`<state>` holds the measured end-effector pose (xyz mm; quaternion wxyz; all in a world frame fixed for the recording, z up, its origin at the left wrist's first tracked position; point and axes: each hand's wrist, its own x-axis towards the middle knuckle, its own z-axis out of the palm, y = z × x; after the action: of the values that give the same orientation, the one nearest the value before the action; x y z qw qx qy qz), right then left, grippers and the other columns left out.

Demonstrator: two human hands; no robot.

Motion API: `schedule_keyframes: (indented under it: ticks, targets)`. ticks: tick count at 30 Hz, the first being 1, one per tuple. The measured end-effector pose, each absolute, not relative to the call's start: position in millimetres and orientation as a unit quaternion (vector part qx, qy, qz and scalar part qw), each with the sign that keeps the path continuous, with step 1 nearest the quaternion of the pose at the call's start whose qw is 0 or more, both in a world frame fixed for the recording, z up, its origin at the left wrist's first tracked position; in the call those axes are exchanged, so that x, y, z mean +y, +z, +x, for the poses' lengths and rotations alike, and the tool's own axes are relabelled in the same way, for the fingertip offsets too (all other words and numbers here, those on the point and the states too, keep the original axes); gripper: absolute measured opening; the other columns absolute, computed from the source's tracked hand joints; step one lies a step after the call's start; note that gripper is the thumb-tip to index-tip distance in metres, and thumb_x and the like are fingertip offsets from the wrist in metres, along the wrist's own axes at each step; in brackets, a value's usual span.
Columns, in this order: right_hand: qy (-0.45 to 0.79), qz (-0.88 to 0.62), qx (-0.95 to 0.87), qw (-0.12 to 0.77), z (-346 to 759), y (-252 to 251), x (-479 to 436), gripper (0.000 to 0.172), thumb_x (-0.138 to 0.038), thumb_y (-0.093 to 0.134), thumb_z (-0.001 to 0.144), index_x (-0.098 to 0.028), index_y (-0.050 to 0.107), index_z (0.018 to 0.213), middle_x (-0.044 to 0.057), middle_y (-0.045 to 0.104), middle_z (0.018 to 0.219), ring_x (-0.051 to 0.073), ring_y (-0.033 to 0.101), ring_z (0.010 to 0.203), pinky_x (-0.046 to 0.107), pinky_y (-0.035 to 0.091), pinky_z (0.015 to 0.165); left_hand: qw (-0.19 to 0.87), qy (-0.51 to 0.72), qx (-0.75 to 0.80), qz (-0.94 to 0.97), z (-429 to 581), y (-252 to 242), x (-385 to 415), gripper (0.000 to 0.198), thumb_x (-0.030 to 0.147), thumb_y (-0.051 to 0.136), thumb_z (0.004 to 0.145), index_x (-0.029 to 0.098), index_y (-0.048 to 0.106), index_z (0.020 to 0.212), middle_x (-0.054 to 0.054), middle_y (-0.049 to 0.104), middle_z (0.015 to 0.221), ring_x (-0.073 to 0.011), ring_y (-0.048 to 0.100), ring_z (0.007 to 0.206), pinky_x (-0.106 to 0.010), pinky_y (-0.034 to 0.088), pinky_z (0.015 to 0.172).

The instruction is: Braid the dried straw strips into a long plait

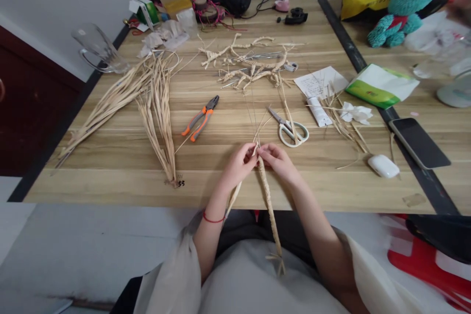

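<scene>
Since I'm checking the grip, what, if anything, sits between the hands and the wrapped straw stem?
Nothing visible. The left hand and right hand both pinch the top of the wrapped straw stem directly; scissors and pliers lie beyond, apart.

Pale wrapped straw stem (268, 196) — upright, over table edge

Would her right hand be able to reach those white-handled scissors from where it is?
Probably yes. The scissors lie on the table just beyond the right hand, with nothing between; but both hands hold the wrapped straw stem, so it must let go.
</scene>
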<state>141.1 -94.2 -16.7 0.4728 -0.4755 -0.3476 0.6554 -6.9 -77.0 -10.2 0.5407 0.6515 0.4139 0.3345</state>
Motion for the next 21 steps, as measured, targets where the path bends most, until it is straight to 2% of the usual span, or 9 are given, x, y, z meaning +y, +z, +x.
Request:
schedule_keyframes:
  ticks: [2, 4, 8, 11, 14, 16, 21]
  targets:
    - [0.624, -0.49, -0.362, 0.489, 138.1, -18.0, -101.6, 0.025, -0.042, 0.07, 0.073, -0.019, 0.059, 0.077, -0.002, 0.062, 0.064, 0.011, 0.056, 0.055, 0.024, 0.046, 0.056, 0.456, 0.347, 0.437, 0.694, -5.9, -11.6, -87.8, 0.018, 0.023, 0.052, 0.086, 0.019, 0.059, 0.102, -0.008, 0.059, 0.097, -0.017, 0.057, 0.084, -0.032, 0.049, 0.077]
    - [0.59, -0.502, -0.379, 0.506, 135.5, -17.8, -108.3, 0.023, -0.041, 0.07, 0.074, -0.02, 0.06, 0.075, -0.001, 0.062, 0.066, 0.012, 0.056, 0.059, 0.024, 0.046, 0.06, 0.405, 0.354, 0.435, 0.722, -5.3, -10.7, -94.6, 0.017, 0.023, 0.049, 0.088, 0.019, 0.06, 0.1, -0.009, 0.059, 0.101, -0.0197, 0.056, 0.094, -0.035, 0.047, 0.085]
    - [0.573, -0.503, -0.38, 0.524, 135.4, -15.3, -120.1, 0.019, -0.04, 0.068, 0.076, -0.021, 0.063, 0.077, 0.001, 0.065, 0.076, 0.015, 0.06, 0.073, 0.029, 0.048, 0.076, 0.389, 0.367, 0.418, 0.735, -7.3, -7.6, -100.4, 0.028, 0.021, 0.038, 0.093, 0.021, 0.059, 0.112, -0.009, 0.059, 0.111, -0.0193, 0.055, 0.105, -0.036, 0.044, 0.093]
    - [0.609, -0.479, -0.355, 0.523, 140.6, -16.4, -125.8, 0.02, -0.041, 0.066, 0.078, -0.022, 0.065, 0.083, 0.003, 0.068, 0.083, 0.018, 0.062, 0.079, 0.034, 0.047, 0.084, 0.397, 0.384, 0.434, 0.712, -10.9, -9.8, -103.9, 0.035, 0.023, 0.036, 0.094, 0.023, 0.054, 0.123, -0.009, 0.06, 0.114, -0.0188, 0.057, 0.104, -0.035, 0.046, 0.092]
    - [0.639, -0.464, -0.313, 0.528, 145.9, -19.2, -128.7, 0.02, -0.038, 0.068, 0.077, -0.023, 0.066, 0.09, 0.004, 0.068, 0.093, 0.018, 0.062, 0.08, 0.033, 0.049, 0.08, 0.412, 0.387, 0.446, 0.694, -13.9, -13.1, -108.2, 0.04, 0.023, 0.034, 0.094, 0.026, 0.049, 0.131, -0.008, 0.061, 0.114, -0.0178, 0.06, 0.096, -0.033, 0.049, 0.085]
    - [0.647, -0.459, -0.295, 0.533, 147.9, -19.8, -129.6, 0.021, -0.034, 0.07, 0.075, -0.023, 0.067, 0.092, 0.004, 0.068, 0.098, 0.017, 0.061, 0.081, 0.032, 0.049, 0.076, 0.411, 0.385, 0.437, 0.701, -14.7, -13.5, -110.4, 0.042, 0.021, 0.033, 0.094, 0.028, 0.047, 0.133, -0.007, 0.061, 0.115, -0.0173, 0.06, 0.096, -0.034, 0.049, 0.087]
    - [0.643, -0.459, -0.254, 0.558, 149.6, -17.3, -131.2, 0.02, -0.027, 0.071, 0.074, -0.023, 0.069, 0.094, 0.004, 0.068, 0.097, 0.017, 0.061, 0.085, 0.03, 0.049, 0.077, 0.384, 0.372, 0.437, 0.723, -12.7, -8.7, -112.6, 0.036, 0.023, 0.039, 0.094, 0.028, 0.056, 0.125, -0.006, 0.062, 0.114, -0.0173, 0.06, 0.101, -0.033, 0.048, 0.089]
